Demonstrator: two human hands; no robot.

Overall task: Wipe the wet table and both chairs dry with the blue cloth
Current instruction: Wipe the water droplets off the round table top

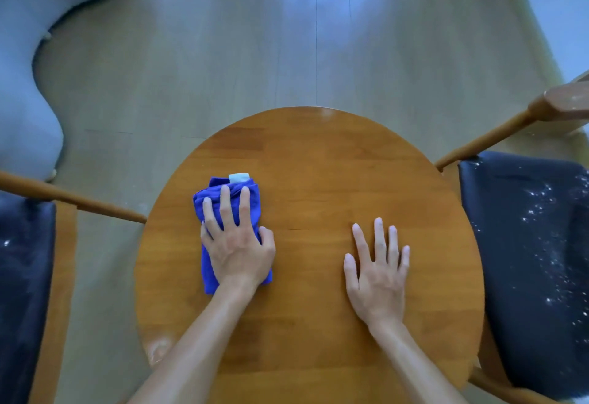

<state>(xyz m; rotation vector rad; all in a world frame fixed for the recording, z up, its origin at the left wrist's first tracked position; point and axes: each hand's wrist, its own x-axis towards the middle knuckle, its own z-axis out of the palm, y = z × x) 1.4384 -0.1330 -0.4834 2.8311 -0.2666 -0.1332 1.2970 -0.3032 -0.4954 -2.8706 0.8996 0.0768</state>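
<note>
Here left hand (237,249) flat on blue cloth (220,199); thumb perhaps gripping edge.

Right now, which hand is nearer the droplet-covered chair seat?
Right. The right hand lies flat on the table beside that wet seat; the left hand presses the blue cloth across the table.

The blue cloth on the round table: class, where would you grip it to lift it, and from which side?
Probably from above, pinching across the blue cloth at its narrow middle: it lies flat, folded into a thick oblong, under the left hand, with its long edges exposed.
</note>
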